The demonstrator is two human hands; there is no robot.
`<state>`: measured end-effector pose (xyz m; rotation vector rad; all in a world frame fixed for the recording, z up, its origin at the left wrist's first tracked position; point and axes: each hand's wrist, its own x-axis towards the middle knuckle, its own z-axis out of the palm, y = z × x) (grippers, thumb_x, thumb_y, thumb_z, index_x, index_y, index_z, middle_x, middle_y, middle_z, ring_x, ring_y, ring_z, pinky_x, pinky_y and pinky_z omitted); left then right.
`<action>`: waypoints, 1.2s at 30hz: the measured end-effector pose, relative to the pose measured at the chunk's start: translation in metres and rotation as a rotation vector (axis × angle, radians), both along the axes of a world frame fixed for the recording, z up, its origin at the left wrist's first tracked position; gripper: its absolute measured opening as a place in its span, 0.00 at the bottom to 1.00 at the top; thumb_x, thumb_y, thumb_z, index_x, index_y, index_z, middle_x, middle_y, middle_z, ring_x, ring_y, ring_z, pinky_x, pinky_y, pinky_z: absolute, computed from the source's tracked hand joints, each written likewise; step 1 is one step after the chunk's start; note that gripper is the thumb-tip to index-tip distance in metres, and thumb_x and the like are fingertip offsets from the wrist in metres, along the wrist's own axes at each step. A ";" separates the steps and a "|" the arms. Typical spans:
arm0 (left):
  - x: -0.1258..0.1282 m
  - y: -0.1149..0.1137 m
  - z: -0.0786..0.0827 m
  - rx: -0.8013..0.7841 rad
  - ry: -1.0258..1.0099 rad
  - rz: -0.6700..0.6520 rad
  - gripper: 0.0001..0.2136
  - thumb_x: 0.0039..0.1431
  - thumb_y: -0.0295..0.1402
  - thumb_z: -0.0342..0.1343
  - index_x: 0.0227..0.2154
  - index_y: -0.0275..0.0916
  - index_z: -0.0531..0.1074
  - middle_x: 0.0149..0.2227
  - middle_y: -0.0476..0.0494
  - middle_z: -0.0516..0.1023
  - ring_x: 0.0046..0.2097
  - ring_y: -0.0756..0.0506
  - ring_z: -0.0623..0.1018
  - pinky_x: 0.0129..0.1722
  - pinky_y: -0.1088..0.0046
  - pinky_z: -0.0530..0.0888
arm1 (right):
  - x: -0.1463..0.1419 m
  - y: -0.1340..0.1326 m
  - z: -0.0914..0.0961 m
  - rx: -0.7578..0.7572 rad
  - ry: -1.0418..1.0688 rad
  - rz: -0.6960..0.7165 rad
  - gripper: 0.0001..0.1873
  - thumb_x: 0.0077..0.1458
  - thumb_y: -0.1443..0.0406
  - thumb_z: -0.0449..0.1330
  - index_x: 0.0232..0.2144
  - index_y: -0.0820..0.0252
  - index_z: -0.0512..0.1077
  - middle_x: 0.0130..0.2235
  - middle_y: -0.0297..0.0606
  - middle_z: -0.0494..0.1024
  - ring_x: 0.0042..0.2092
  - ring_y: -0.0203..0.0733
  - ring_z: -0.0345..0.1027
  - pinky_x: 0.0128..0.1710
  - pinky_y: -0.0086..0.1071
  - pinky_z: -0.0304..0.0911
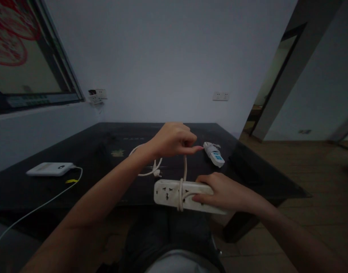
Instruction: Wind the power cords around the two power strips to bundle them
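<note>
My right hand grips the right end of a white power strip, thumb across its socket face and fingers over the top edge. The strip is held level at the table's front edge. A couple of turns of its cord go around the middle. From there the cord rises to my left hand, whose fingers are curled closed on it with the thumb pointing right. Behind the left wrist, the cord's loose part curves down to a plug on the table.
Beyond my right hand, a second power strip, wrapped in its cord, lies on the black table. At left is a white power bank with a cable hanging off the front edge. Wall outlets sit behind.
</note>
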<state>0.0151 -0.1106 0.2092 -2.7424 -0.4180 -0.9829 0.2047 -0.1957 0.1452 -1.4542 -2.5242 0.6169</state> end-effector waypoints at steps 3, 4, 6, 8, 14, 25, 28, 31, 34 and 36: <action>-0.004 0.000 -0.001 0.128 -0.032 0.104 0.20 0.58 0.38 0.54 0.13 0.37 0.61 0.16 0.54 0.59 0.21 0.53 0.60 0.24 0.74 0.55 | 0.005 0.011 -0.008 0.101 -0.021 -0.150 0.18 0.54 0.51 0.57 0.32 0.61 0.73 0.31 0.42 0.77 0.31 0.44 0.70 0.28 0.30 0.51; -0.006 0.000 -0.003 0.163 -0.047 0.129 0.20 0.58 0.38 0.54 0.13 0.37 0.62 0.15 0.54 0.59 0.21 0.53 0.60 0.24 0.74 0.54 | 0.007 0.014 -0.010 0.139 -0.027 -0.188 0.17 0.54 0.52 0.56 0.32 0.60 0.72 0.31 0.42 0.77 0.32 0.44 0.70 0.28 0.30 0.51; -0.008 -0.002 -0.006 0.221 -0.064 0.157 0.20 0.59 0.38 0.53 0.13 0.37 0.63 0.15 0.54 0.60 0.20 0.53 0.60 0.24 0.74 0.54 | 0.012 0.022 -0.015 0.204 -0.032 -0.245 0.17 0.55 0.52 0.55 0.33 0.60 0.71 0.31 0.42 0.77 0.34 0.45 0.70 0.29 0.30 0.52; -0.010 -0.005 -0.011 0.256 -0.052 0.170 0.19 0.60 0.38 0.53 0.15 0.37 0.65 0.16 0.53 0.62 0.21 0.52 0.62 0.24 0.75 0.55 | 0.017 0.029 -0.019 0.244 -0.012 -0.290 0.17 0.56 0.52 0.55 0.33 0.60 0.71 0.32 0.42 0.77 0.34 0.45 0.70 0.30 0.30 0.52; -0.016 -0.021 -0.036 0.167 -0.026 0.228 0.13 0.61 0.37 0.52 0.23 0.38 0.70 0.20 0.49 0.72 0.24 0.50 0.70 0.25 0.75 0.59 | 0.030 0.043 -0.025 0.309 0.110 -0.387 0.20 0.56 0.49 0.54 0.35 0.61 0.71 0.32 0.42 0.76 0.34 0.45 0.70 0.31 0.30 0.53; -0.005 -0.043 -0.099 -0.406 -0.391 0.340 0.11 0.64 0.33 0.48 0.43 0.39 0.73 0.34 0.46 0.80 0.31 0.48 0.77 0.30 0.76 0.68 | 0.024 0.057 -0.029 0.312 0.634 -0.447 0.21 0.51 0.50 0.57 0.32 0.63 0.73 0.29 0.38 0.75 0.30 0.40 0.67 0.28 0.29 0.57; 0.002 -0.046 -0.108 -0.582 -0.529 0.334 0.11 0.63 0.37 0.49 0.38 0.37 0.75 0.29 0.47 0.78 0.27 0.49 0.74 0.26 0.77 0.66 | 0.018 0.055 -0.029 0.243 0.761 -0.429 0.22 0.49 0.50 0.58 0.31 0.65 0.73 0.27 0.36 0.73 0.28 0.38 0.65 0.26 0.28 0.57; 0.010 -0.047 -0.116 -0.709 -0.639 0.313 0.13 0.62 0.40 0.50 0.34 0.37 0.75 0.26 0.47 0.76 0.27 0.49 0.72 0.25 0.77 0.64 | 0.016 0.056 -0.034 0.167 0.886 -0.405 0.23 0.48 0.49 0.60 0.31 0.65 0.73 0.27 0.34 0.72 0.27 0.35 0.64 0.24 0.26 0.56; 0.016 -0.046 -0.124 -0.795 -0.708 0.291 0.13 0.60 0.41 0.52 0.31 0.37 0.74 0.24 0.49 0.73 0.26 0.50 0.70 0.24 0.77 0.62 | 0.017 0.058 -0.042 0.052 0.988 -0.397 0.24 0.47 0.48 0.61 0.32 0.65 0.72 0.25 0.33 0.71 0.24 0.33 0.63 0.21 0.26 0.56; 0.017 -0.044 -0.129 -0.830 -0.734 0.272 0.13 0.60 0.41 0.53 0.30 0.36 0.73 0.23 0.50 0.71 0.25 0.51 0.68 0.24 0.77 0.61 | 0.017 0.058 -0.046 -0.013 1.045 -0.395 0.24 0.46 0.48 0.62 0.33 0.65 0.73 0.24 0.32 0.71 0.22 0.32 0.62 0.20 0.25 0.58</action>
